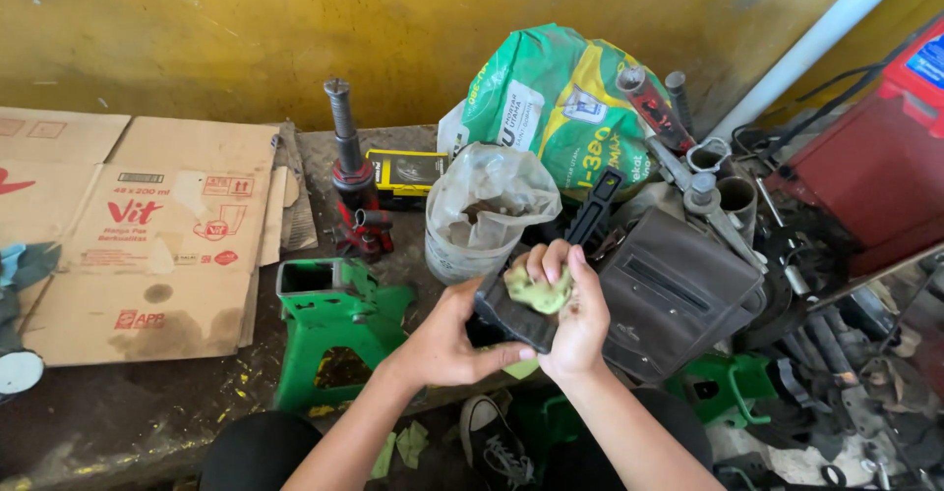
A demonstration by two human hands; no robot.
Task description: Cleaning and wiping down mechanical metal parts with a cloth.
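A grimy floor runs along a yellow wall (pixel 197 19). The dark flat part (pixel 511 316) sits between both hands: the left hand (pixel 442 344) clamps its lower edge, the right hand (pixel 575 319) presses a green rag (pixel 539 289) onto its top. Just beyond the knuckles stands a plastic bag (pixel 482 206); left of the left hand, a green stand (pixel 334 324). A loose grip could likely drop the part onto the shoe (pixel 492 442) below.

We see the bottle jack (pixel 349 172) standing left of the plastic bag (pixel 482 211), with the printed sack (pixel 560 98) behind that bag. The flattened cardboard (pixel 147 226) lies far left, and the jack stand (pixel 334 329) sits before the bottle jack.
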